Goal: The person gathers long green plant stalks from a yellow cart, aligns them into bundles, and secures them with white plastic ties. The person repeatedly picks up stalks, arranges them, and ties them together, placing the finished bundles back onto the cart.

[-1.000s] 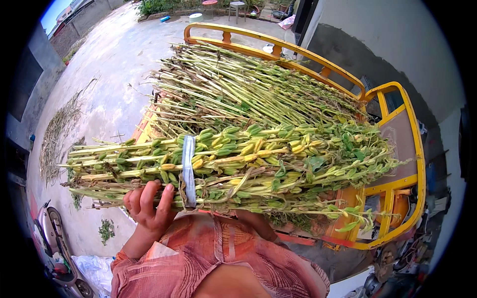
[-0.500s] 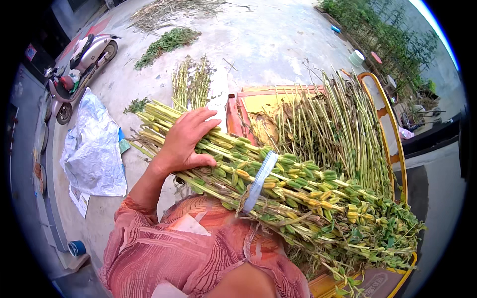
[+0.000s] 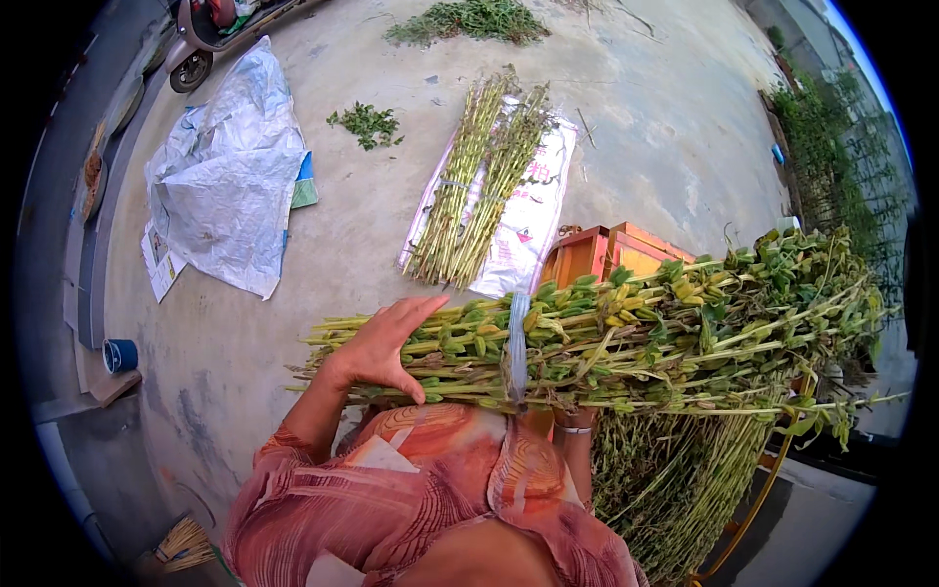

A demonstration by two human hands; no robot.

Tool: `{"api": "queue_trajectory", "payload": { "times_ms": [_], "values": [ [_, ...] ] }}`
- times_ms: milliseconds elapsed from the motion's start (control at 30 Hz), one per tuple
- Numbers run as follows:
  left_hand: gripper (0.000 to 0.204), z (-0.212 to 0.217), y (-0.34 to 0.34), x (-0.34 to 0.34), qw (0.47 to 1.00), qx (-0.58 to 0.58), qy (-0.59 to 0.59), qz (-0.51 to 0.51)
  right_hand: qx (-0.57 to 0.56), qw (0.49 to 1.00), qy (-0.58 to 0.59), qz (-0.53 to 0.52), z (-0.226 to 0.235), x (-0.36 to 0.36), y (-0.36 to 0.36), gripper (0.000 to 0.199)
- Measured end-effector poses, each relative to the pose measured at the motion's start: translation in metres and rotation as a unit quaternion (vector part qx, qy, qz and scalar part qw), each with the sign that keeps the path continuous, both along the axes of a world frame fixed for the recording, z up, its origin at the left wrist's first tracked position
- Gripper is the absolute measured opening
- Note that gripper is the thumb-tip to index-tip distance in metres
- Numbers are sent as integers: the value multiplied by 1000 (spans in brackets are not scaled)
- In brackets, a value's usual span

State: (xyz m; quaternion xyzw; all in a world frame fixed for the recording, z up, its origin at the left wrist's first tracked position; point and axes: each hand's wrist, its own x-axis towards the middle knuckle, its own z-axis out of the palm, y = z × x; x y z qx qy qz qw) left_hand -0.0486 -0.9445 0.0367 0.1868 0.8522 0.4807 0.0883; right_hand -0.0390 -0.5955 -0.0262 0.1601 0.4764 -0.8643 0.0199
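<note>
A big bundle of green stalks [image 3: 626,338], tied once with a pale strap [image 3: 516,342], lies crosswise against the person's chest. The left hand [image 3: 383,344] rests flat on its cut ends, fingers spread and lightly curled over the stems. The right hand [image 3: 572,419] is tucked under the bundle; only the wrist with a bangle shows, so its grip cannot be told. Beyond, two tied bundles [image 3: 479,181] lie on a white sack [image 3: 533,220] on the concrete ground. A crumpled silver tarp [image 3: 230,176] lies well to the left, an orange cart [image 3: 606,254] just behind the stalks.
</note>
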Motion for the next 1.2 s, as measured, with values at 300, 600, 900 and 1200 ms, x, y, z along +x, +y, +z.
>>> {"api": "queue_trajectory", "payload": {
  "times_ms": [300, 600, 900, 1200],
  "values": [
    [117, -83, -8, -81, 977, 96, -4, 190, -86, 975, -1, 204, -56, -207, -64, 94],
    [99, -255, -18, -256, 960, 62, -54, 267, -114, 936, -105, 315, -193, -439, -122, 80],
    [57, -376, 16, -186, 854, -78, -308, 413, 314, 703, -299, 563, -315, -311, -58, 79],
    [41, -336, -14, 52, 771, -225, -522, 289, 410, 576, -414, 573, -296, -135, 98, 38]
  ]
}}
